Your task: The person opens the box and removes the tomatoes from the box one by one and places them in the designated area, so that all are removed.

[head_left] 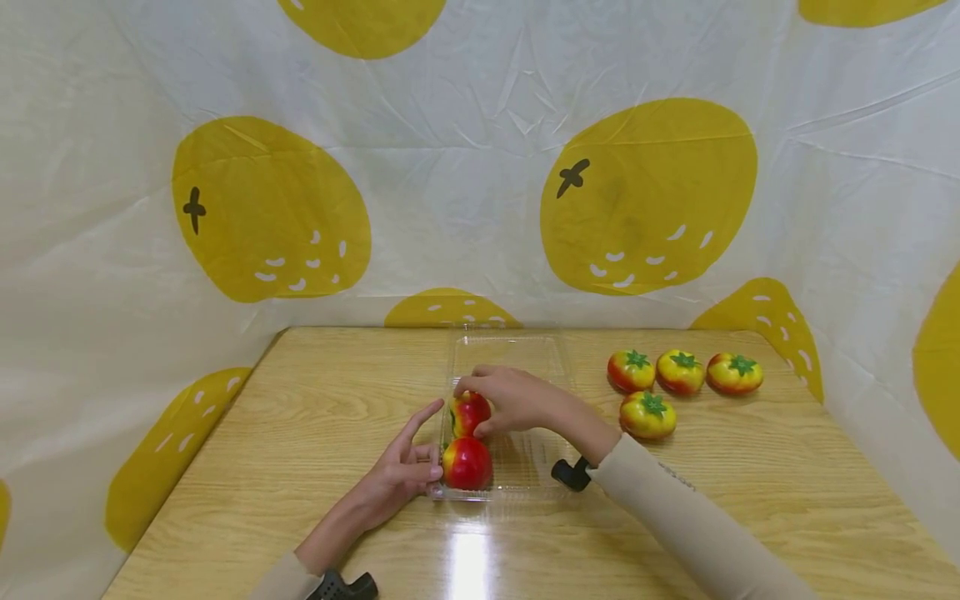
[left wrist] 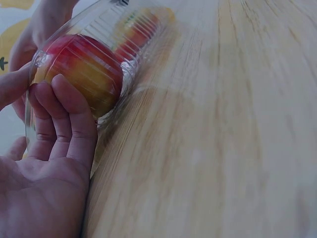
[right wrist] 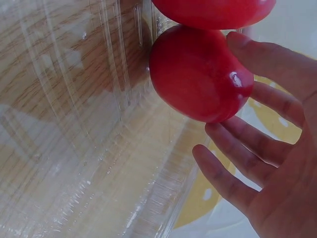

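**Two fruits in the tray, four left on the table**

Two red-and-yellow toy fruits now sit in the clear plastic clamshell tray [head_left: 525, 354], which lies open on the wooden table [head_left: 315, 408] before a white cloth backdrop [head_left: 465, 183] printed with large yellow lemons. Judging by how things lie, the filling is about a third done: four tomato-like fruits with green tops [head_left: 681, 372] remain well apart from the tray, on its right, three in a row and one in front.

Inside the tray, along its left side, the near fruit [head_left: 467, 463] touches the far fruit [head_left: 470, 412]. The right hand [head_left: 513, 400] reaches over the tray and grasps the far fruit, fingers curled over its top; the wrist view shows fingertips [right wrist: 247, 47] against its glossy red skin. The left hand [head_left: 401, 471] steadies the tray's near-left corner, thumb and fingers [left wrist: 69, 114] pinching the plastic wall just outside the near fruit, index finger pointing out straight.

No brand, label or writing can be read anywhere.
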Demonstrator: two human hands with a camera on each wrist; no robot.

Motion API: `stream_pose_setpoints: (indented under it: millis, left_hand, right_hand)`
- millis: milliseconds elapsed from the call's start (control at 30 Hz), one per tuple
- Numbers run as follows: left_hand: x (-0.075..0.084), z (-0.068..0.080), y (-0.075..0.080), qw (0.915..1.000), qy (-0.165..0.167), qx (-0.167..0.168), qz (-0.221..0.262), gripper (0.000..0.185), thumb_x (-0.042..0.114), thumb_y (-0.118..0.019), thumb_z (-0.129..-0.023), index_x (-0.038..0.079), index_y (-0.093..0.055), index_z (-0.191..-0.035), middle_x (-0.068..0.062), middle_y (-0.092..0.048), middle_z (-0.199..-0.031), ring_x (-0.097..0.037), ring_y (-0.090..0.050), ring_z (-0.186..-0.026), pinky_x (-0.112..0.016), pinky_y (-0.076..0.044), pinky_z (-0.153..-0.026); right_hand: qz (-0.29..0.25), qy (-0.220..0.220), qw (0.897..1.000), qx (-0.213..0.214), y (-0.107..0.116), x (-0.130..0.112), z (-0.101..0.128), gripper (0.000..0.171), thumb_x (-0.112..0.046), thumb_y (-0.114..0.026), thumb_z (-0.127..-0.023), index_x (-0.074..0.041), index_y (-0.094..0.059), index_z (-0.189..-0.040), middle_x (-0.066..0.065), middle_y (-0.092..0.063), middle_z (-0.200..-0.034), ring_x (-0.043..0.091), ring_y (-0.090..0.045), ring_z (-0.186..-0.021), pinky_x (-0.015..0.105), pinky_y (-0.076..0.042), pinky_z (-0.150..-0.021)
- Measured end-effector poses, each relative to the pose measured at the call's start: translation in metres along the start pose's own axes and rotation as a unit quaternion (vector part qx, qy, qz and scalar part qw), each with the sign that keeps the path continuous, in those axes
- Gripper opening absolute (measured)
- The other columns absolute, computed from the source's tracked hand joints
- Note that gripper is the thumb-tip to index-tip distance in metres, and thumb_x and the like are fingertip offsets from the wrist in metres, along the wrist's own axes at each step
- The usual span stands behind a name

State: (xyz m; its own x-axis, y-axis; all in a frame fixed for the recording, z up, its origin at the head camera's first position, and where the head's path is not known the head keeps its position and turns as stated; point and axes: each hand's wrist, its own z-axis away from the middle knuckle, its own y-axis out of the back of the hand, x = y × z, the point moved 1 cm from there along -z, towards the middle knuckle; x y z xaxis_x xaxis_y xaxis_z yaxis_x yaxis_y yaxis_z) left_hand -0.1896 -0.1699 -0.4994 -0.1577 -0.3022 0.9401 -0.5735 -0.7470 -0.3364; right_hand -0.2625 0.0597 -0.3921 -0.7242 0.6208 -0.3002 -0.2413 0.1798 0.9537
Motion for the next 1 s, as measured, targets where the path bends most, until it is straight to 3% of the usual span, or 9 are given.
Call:
stream_pose_setpoints:
  millis: [500, 1000]
  left_hand:
    - [0.0000, 0.0001, 0.0002, 1.0000, -0.002, -0.001, -0.001, 0.094, 0.000, -0.060, -0.096, 0.025, -0.004, -0.167, 0.004, -0.062, -0.086, -0.009, -0.057, -0.075, -0.022, -0.051, -0.071]
    - [-0.0010, -0.0004, 0.0001, 0.9999, 0.007, 0.012, 0.002, 0.093, 0.000, -0.060, -0.096, 0.029, -0.007, -0.166, 0.004, -0.062, -0.086, -0.010, -0.059, -0.074, -0.023, -0.054, -0.071]
  right_hand:
    - [0.027, -0.003, 1.000, 0.011, -0.0044, -0.0004, -0.0048, 0.051, -0.032, -0.087, -0.083, -0.024, -0.065, -0.128, 0.000, -0.061, -0.113, 0.015, -0.059, -0.094, 0.031, -0.056, -0.083]
    - [0.005, 0.002, 1.000, 0.008, -0.0011, 0.0009, -0.0045, 0.052, -0.028, -0.087, -0.082, -0.021, -0.066, -0.129, 0.001, -0.060, -0.114, 0.015, -0.058, -0.096, 0.031, -0.057, -0.085]
